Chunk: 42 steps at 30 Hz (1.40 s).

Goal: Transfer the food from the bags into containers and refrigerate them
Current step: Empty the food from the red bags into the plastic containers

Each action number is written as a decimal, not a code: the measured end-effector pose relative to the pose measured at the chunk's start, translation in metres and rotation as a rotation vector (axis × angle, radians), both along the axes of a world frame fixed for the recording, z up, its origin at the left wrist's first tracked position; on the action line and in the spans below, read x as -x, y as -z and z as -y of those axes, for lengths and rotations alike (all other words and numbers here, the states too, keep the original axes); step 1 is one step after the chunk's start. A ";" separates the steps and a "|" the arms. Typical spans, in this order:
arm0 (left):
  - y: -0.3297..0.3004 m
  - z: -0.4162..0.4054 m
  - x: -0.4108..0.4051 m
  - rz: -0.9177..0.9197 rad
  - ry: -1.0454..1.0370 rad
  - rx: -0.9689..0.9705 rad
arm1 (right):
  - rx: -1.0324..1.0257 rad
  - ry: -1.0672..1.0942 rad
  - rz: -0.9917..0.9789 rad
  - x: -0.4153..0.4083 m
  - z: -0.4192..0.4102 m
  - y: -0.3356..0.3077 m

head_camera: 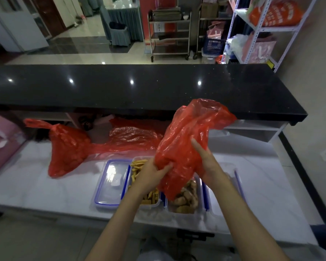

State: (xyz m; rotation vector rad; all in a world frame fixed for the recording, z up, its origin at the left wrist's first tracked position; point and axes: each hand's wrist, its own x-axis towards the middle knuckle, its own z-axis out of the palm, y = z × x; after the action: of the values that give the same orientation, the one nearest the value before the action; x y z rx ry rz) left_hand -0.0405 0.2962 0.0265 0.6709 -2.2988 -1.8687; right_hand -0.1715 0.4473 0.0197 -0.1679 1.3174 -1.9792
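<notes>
Left hand (154,171) was clamped on the lower edge of the red bag (188,140); right hand (205,161) gripped its side, fingers pressed into the plastic; bag was held up, tilted over the container of nuggets (186,200); container of fries (139,178) sat just left, touching; loose lid (111,182) left of that; tied full red bag (66,147) and a flat empty one (134,134) lay behind on the white counter (36,185).
</notes>
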 end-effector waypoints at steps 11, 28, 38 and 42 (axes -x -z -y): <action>-0.007 0.030 -0.022 0.016 0.005 -0.173 | -0.362 0.258 -0.321 -0.008 -0.006 0.009; -0.023 0.016 0.041 0.027 -0.034 0.271 | -0.500 0.324 -1.064 -0.015 -0.033 -0.008; -0.055 0.063 0.021 0.252 0.473 0.753 | -0.993 -0.268 -1.954 0.001 0.036 -0.024; -0.056 0.081 0.011 0.218 0.510 0.784 | -0.891 -0.253 -2.058 0.000 0.068 -0.015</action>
State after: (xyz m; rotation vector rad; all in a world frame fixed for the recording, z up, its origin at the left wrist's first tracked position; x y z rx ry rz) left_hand -0.0511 0.2154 0.0821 0.1853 -3.2309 -0.8384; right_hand -0.1710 0.3798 0.0348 -2.0521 2.7907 -0.1960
